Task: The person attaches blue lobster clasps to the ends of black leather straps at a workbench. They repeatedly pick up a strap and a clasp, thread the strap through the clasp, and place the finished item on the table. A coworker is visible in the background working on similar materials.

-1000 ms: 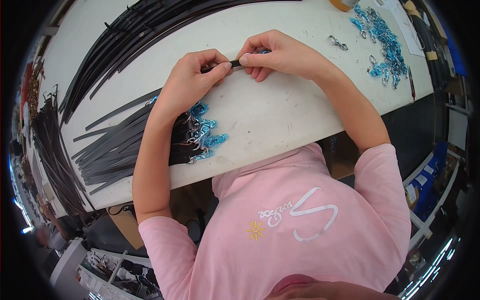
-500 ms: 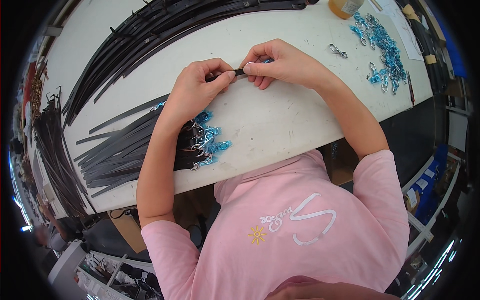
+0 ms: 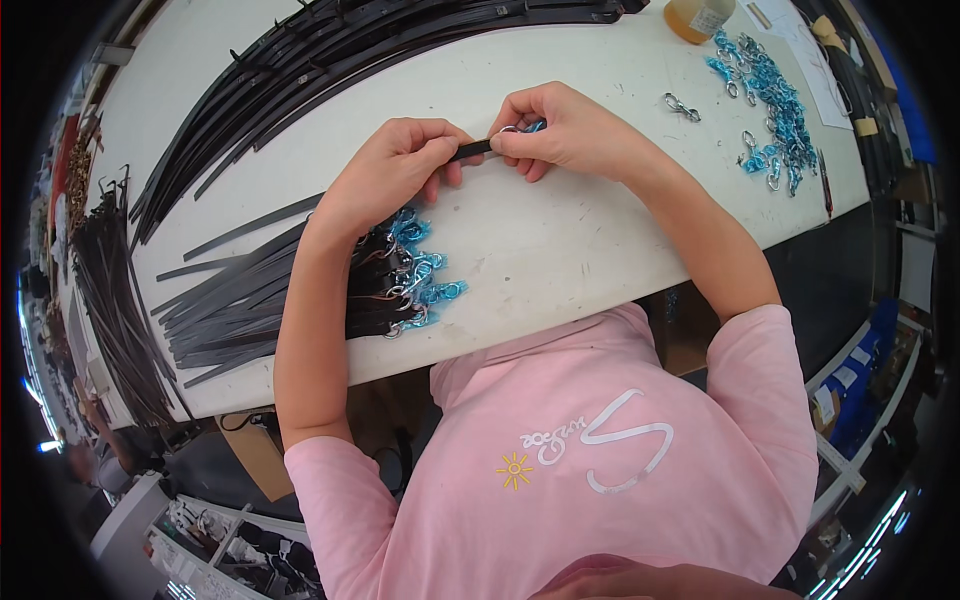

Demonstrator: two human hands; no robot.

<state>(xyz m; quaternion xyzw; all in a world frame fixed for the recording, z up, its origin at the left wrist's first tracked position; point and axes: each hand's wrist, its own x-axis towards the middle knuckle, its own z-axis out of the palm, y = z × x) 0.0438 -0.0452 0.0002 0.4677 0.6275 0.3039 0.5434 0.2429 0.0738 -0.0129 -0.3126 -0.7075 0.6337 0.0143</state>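
Between my two hands runs a narrow black strap (image 3: 472,149), held over the white table (image 3: 560,230). My left hand (image 3: 402,165) pinches it between thumb and fingers on the left. At its right end my right hand (image 3: 540,130) is closed on the strap, and a metal snap hook wrapped in blue film (image 3: 535,127) shows partly among those fingers. Under and beside my left forearm lies a pile of dark straps (image 3: 240,300), their right ends fitted with blue-wrapped hooks (image 3: 425,275).
Loose blue-wrapped hooks (image 3: 780,110) lie heaped at the far right, with a single bare hook (image 3: 682,107) nearer me. A jar of amber liquid (image 3: 698,18) stands behind. Long black straps (image 3: 330,60) cover the far side; more straps (image 3: 115,290) hang at the left edge.
The left fingers have shifted left along the strap, so more of it shows between my hands. My right hand keeps its hold.
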